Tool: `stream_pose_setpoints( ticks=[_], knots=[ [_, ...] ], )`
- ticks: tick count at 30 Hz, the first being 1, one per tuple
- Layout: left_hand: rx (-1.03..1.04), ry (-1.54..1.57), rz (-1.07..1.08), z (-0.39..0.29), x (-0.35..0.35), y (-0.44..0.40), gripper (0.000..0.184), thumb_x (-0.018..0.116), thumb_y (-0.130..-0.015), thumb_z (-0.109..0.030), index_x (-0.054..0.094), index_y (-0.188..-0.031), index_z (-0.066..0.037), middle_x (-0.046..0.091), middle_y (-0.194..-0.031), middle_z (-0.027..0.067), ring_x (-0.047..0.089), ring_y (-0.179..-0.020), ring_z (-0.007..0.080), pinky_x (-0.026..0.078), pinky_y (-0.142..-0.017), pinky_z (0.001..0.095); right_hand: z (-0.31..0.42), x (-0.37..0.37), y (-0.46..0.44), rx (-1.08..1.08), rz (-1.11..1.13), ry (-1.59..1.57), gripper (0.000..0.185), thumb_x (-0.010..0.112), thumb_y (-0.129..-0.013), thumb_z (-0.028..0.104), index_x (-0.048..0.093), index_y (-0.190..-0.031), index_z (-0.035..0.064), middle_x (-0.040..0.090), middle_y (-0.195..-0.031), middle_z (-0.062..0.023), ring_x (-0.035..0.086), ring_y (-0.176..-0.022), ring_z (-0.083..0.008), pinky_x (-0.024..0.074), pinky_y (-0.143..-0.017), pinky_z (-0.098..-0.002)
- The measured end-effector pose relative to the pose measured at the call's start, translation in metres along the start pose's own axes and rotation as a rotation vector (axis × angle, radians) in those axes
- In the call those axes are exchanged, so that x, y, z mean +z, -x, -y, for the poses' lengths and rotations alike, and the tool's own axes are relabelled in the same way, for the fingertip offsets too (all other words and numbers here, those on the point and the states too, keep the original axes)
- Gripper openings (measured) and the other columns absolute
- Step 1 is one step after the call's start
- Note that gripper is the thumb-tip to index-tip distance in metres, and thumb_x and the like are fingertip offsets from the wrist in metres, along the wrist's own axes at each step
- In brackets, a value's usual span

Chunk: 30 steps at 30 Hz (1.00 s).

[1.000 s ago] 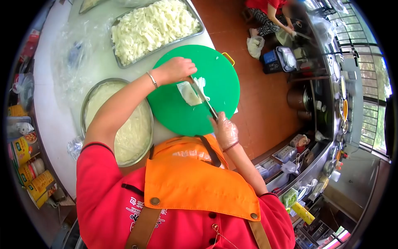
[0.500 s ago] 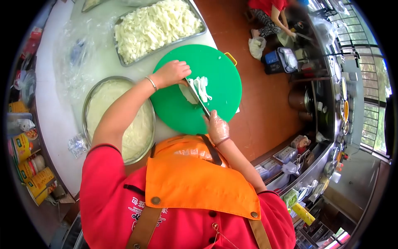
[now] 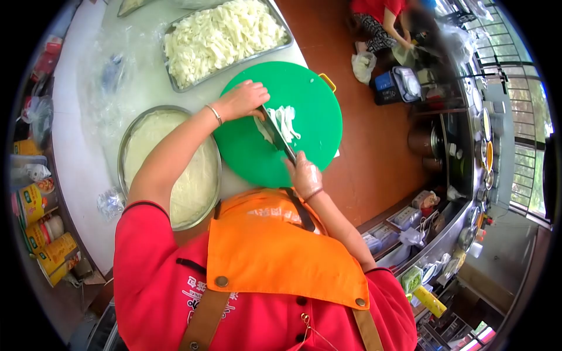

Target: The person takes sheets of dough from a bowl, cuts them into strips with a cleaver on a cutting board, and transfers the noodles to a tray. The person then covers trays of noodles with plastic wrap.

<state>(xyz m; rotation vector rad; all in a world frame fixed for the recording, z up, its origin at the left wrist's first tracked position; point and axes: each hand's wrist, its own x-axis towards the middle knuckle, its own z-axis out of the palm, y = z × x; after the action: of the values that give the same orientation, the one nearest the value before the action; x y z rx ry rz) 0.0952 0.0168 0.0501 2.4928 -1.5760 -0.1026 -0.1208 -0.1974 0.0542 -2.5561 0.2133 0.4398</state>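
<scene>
A knife (image 3: 274,128) lies slantwise over a round green cutting board (image 3: 246,158). My right hand (image 3: 307,176), in a thin clear glove, closes round its near end. At the far end of the knife my left hand (image 3: 241,100) is curled, its fingers pressed together on that end. White cut strips (image 3: 285,120) of a soft, noodle-like food lie on the right side of the blade. On its left a pale uncut piece (image 3: 262,130) shows partly, the rest hidden by the blade and my left hand.
A metal tray (image 3: 181,89) heaped with white strips (image 3: 225,41) stands beyond the board. To the left sits a round metal pan (image 3: 122,158) holding a pale sheet (image 3: 193,187). Clear plastic wrap (image 3: 108,82) lies on the table. Another person (image 3: 389,23) crouches at the upper right.
The knife blade has tilted a little and shifted slightly among the strips, both hands staying on it. The whole view has shifted slightly. The other person's hands have moved a little.
</scene>
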Motion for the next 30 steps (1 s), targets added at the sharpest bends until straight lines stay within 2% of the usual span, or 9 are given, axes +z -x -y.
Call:
stream_pose_setpoints(
  ticks=[1, 4, 8, 10, 13, 15, 25, 28, 30],
  knots=[
    [-0.035, -0.022, 0.074, 0.001, -0.007, -0.005, 0.052, 0.073, -0.075, -0.042, 0.055, -0.108, -0.006, 0.057, -0.106, 0.0101, 0.055, -0.107, 0.0272, 0.045, -0.09, 0.041, -0.001, -0.006, -0.006, 0.017, 0.028, -0.041, 0.034, 0.061, -0.094, 0.036, 0.048, -0.096, 0.0052, 0.065, -0.074, -0.0229, 0.063, -0.065, -0.0424, 0.0502, -0.058, -0.0514],
    [-0.163, -0.054, -0.445, -0.023, -0.012, 0.001, 0.067, 0.074, -0.081, -0.031, 0.045, -0.134, -0.003, 0.051, -0.13, 0.0157, 0.048, -0.124, 0.0312, 0.04, -0.104, 0.0426, -0.01, -0.009, -0.006, -0.019, -0.077, -0.302, 0.032, 0.061, -0.094, 0.034, 0.054, -0.092, 0.0024, 0.062, -0.068, -0.0177, 0.063, -0.062, -0.0336, 0.0483, -0.057, -0.0441],
    [-0.646, 0.33, -0.754, -0.056, 0.025, 0.015, 0.066, 0.063, -0.09, -0.014, 0.031, -0.145, 0.003, 0.04, -0.141, 0.0246, 0.04, -0.131, 0.0404, 0.032, -0.113, 0.0457, -0.023, -0.027, -0.002, 0.085, 0.074, -0.769, 0.03, 0.057, -0.097, 0.03, 0.054, -0.084, 0.0032, 0.051, -0.059, -0.0067, 0.053, -0.054, -0.0191, 0.0417, -0.053, -0.0347],
    [-0.724, 0.421, -0.707, -0.078, 0.062, 0.025, 0.066, 0.061, -0.092, -0.015, 0.029, -0.146, 0.005, 0.037, -0.144, 0.0255, 0.037, -0.134, 0.0407, 0.03, -0.114, 0.0456, -0.046, -0.022, -0.004, 0.017, 0.074, -0.88, 0.024, 0.062, -0.095, 0.03, 0.057, -0.091, 0.0062, 0.046, -0.059, 0.0018, 0.043, -0.05, -0.008, 0.0339, -0.045, -0.0266],
    [-0.784, 0.468, -0.621, -0.117, 0.097, 0.037, 0.067, 0.057, -0.094, -0.016, 0.024, -0.148, 0.006, 0.031, -0.15, 0.0278, 0.032, -0.139, 0.0417, 0.028, -0.116, 0.045, -0.056, -0.035, 0.002, 0.337, 0.065, -1.275, 0.025, 0.061, -0.096, 0.031, 0.058, -0.089, 0.0076, 0.047, -0.059, 0.0028, 0.043, -0.05, -0.0073, 0.0331, -0.045, -0.025],
    [-0.785, 0.515, -0.585, -0.136, 0.099, 0.037, 0.072, 0.056, -0.094, -0.02, 0.018, -0.149, 0.007, 0.021, -0.154, 0.029, 0.023, -0.143, 0.042, 0.021, -0.118, 0.0473, -0.088, -0.026, -0.002, 0.335, -0.077, -1.007, 0.034, 0.058, -0.097, 0.035, 0.051, -0.074, 0.0101, 0.044, -0.051, 0.0009, 0.039, -0.037, -0.0105, 0.0292, -0.036, -0.0268],
    [-0.768, 0.509, -0.675, -0.152, 0.101, -0.019, 0.078, 0.057, -0.093, -0.023, 0.013, -0.151, 0.006, 0.008, -0.157, 0.031, 0.009, -0.147, 0.0459, 0.011, -0.12, 0.0517, -0.08, 0.021, 0.011, 0.282, 0.125, -1.019, 0.025, 0.062, -0.096, 0.029, 0.054, -0.089, 0.0065, 0.048, -0.05, -0.0013, 0.041, -0.031, -0.0121, 0.031, -0.03, -0.0275],
    [-0.787, 0.532, -0.735, -0.148, 0.098, -0.023, 0.076, 0.058, -0.093, -0.022, 0.017, -0.152, 0.001, 0.008, -0.156, 0.031, 0.01, -0.146, 0.0463, 0.013, -0.119, 0.0535, -0.058, 0.034, 0.002, 0.29, 0.237, -0.865, 0.03, 0.067, -0.091, 0.03, 0.063, -0.101, 0.0018, 0.06, -0.069, -0.0043, 0.056, -0.059, -0.0162, 0.0465, -0.053, -0.0331],
    [-0.805, 0.541, -0.785, -0.141, 0.089, -0.022, 0.065, 0.056, -0.094, -0.019, 0.028, -0.151, -0.004, 0.01, -0.156, 0.0302, 0.012, -0.146, 0.0473, 0.015, -0.118, 0.0545, -0.042, 0.036, -0.01, 0.138, 0.214, -0.909, 0.029, 0.063, -0.094, 0.03, 0.056, -0.094, 0.0024, 0.052, -0.056, -0.0048, 0.048, -0.04, -0.0156, 0.0376, -0.037, -0.0302]
  ],
)
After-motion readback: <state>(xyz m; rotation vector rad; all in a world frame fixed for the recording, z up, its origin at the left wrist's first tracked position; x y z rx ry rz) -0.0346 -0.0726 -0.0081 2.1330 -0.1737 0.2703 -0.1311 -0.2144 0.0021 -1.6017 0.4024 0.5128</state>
